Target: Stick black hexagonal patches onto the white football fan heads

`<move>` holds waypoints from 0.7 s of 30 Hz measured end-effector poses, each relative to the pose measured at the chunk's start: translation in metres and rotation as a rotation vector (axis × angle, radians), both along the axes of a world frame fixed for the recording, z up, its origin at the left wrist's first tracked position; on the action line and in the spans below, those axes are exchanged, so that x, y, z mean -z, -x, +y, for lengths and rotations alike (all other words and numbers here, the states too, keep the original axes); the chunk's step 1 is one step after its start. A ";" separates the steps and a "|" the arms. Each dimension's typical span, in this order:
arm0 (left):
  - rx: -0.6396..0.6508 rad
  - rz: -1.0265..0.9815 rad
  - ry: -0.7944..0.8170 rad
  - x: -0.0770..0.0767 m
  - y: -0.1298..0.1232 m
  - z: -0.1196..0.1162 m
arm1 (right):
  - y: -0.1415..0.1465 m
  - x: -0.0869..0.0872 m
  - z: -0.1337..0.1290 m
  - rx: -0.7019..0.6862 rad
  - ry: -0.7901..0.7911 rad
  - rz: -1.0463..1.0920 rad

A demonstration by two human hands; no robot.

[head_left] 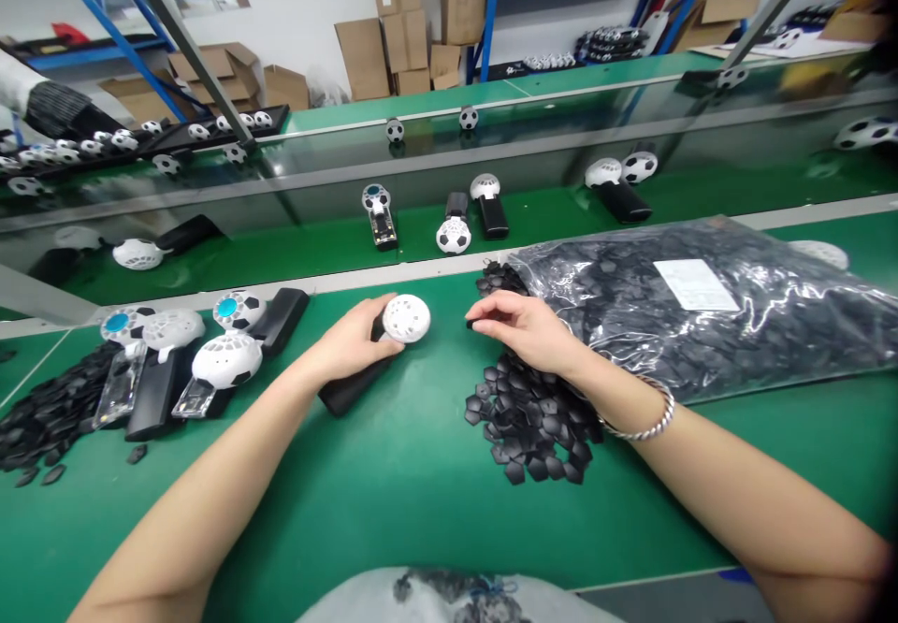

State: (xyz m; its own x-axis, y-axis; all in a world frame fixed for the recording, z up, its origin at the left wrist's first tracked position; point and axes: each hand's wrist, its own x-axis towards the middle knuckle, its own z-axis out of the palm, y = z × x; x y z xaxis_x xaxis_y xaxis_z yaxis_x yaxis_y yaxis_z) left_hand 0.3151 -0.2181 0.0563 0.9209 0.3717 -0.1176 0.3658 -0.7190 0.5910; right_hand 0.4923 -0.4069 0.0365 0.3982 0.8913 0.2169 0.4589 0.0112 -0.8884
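HEAD VIEW: GARMENT point(456, 601) NEAREST, BENCH point(399, 501) IN USE

The garment, pale with a grey pattern, shows at six o'clock, below the green bench; positions are read from the centre of the view.

The left hand point(354, 338), at eight o'clock, is curled around the neck of a device point(407, 318). The device's pierced white head points up and to the right; its black handle slants down toward the bench. Whether the handle touches the bench cannot be told.

The right hand point(529, 328), just short of four o'clock, pinches a small black piece point(470, 324) between thumb and fingertips, partly hidden and apart from the device. A twisted bracelet point(646, 428) circles the wrist.

Between four and five o'clock lies a heap point(540, 417) of black pentagons. At three o'clock lies a clear bag point(758, 352) of like pieces, bearing a white label point(696, 285).

Between eight and nine o'clock lies a cluster point(225, 361) of similar devices, two showing blue discs. A second heap point(56, 408) adjoins it, further out.

Cartons point(403, 38) stand near half past eleven.
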 end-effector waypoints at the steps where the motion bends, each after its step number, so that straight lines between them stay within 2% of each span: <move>1: -0.056 -0.011 -0.105 0.001 0.001 -0.006 | 0.001 0.000 0.000 0.000 -0.004 -0.034; 4: -0.102 0.054 -0.270 0.003 0.000 -0.023 | 0.004 0.001 0.000 0.014 -0.030 -0.086; 9: 0.089 0.114 -0.338 0.005 -0.008 -0.036 | 0.011 -0.005 -0.002 -0.041 -0.076 -0.241; 12: 0.150 0.105 -0.336 0.007 -0.010 -0.039 | 0.017 -0.010 -0.003 -0.094 -0.097 -0.326; 18: 0.107 0.086 -0.392 0.011 -0.006 -0.049 | 0.032 -0.008 -0.002 -0.174 -0.162 -0.379; 21: 0.088 0.079 -0.366 0.010 -0.006 -0.053 | 0.036 -0.003 0.000 -0.216 -0.193 -0.469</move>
